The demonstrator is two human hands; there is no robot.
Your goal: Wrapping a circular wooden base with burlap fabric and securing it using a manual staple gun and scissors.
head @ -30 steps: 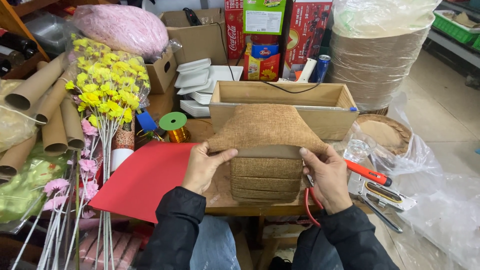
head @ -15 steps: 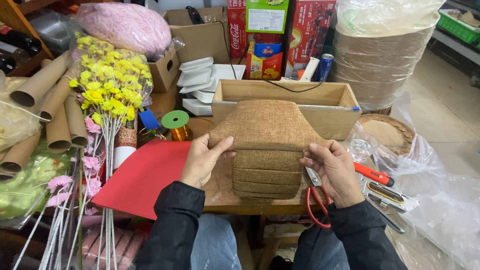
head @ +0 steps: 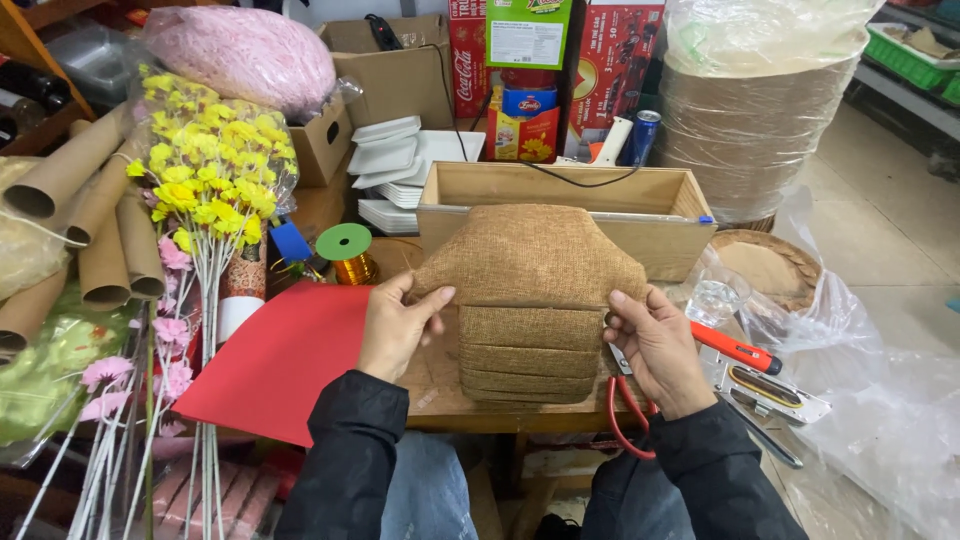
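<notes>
Holding up a brown burlap piece over the worktop, the left hand pinches its left edge and the right hand pinches its right edge — each grip is closed on the cloth. More burlap pieces lie stacked just under it, in front of a wooden box. Red paper lies to the left — yellow fake flowers stand beside it.

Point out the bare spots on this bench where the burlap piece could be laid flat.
Barest is the red sheet, between the flower stems and the left hand. Inside the wooden box looks free too. Crowded: under the burlap piece lies a burlap stack; by the right hand, scissors and a red-handled knife.
</notes>
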